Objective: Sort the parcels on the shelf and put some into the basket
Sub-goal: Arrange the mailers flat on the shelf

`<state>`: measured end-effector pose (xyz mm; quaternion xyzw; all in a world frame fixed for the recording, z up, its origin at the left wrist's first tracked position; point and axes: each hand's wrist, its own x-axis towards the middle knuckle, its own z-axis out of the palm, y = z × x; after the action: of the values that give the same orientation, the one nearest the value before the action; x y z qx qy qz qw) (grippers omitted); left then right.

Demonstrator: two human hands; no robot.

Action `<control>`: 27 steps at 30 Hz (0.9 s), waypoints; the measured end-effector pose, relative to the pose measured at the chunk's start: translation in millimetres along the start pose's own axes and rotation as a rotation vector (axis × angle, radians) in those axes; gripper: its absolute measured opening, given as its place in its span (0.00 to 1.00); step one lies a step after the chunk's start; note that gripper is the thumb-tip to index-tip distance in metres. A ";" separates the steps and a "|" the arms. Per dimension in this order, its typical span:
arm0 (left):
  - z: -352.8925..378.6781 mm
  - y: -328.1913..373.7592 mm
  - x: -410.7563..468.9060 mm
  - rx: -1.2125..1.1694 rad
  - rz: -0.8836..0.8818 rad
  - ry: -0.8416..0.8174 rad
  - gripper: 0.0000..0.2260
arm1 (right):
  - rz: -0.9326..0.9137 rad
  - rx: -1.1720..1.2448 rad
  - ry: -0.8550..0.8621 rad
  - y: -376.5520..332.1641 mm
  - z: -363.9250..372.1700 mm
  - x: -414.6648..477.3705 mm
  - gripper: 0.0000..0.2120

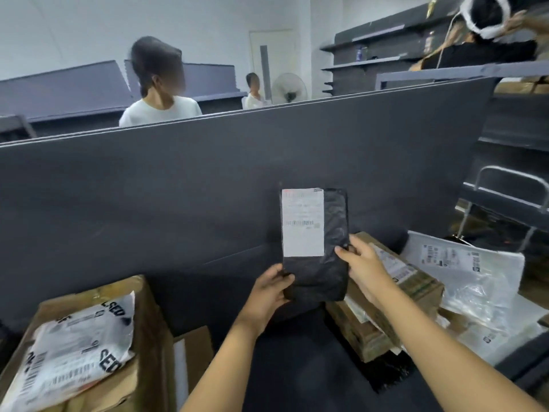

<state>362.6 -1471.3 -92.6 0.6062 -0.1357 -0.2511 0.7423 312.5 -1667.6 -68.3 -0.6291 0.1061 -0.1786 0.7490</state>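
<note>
The person holds a black parcel upright in front of them, lifted clear of the dark shelf and set against the shelf's tall grey back panel. A white label covers the upper left of its face; the print is too blurred to read. The left grip pinches the parcel's lower left corner, thumb on the front. The right grip holds the right edge a little higher up, fingers curled round it.

On the shelf to the left sits a cardboard box with a white mailing bag lying on top. To the right, just behind the right grip, a brown carton lies tilted with a label on its upper face. Beyond it, a clear plastic bag with printed stickers rests against the pile. Further right stands a grey metal frame; I cannot tell what it belongs to.

Over the top of the panel, a person in a white top stands on the far side, and a fan stands near the back wall.
</note>
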 end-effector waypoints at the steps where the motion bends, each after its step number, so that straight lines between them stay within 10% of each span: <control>1: -1.0 3.0 -5.5 -0.018 0.007 0.012 0.10 | 0.016 -0.017 -0.051 -1.1 7.5 -0.3 0.13; 11: -3.0 20.7 -54.7 0.182 0.059 0.218 0.17 | 0.304 0.003 -0.170 15.7 64.1 -6.8 0.12; 27: -6.8 22.0 -65.6 0.233 -0.048 0.377 0.20 | 0.160 0.122 -0.364 20.3 50.4 -14.7 0.16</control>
<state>315.7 -1427.3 -66.1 0.7274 -0.0082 -0.1334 0.6731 321.1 -1613.2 -79.8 -0.5939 0.0077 -0.0080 0.8044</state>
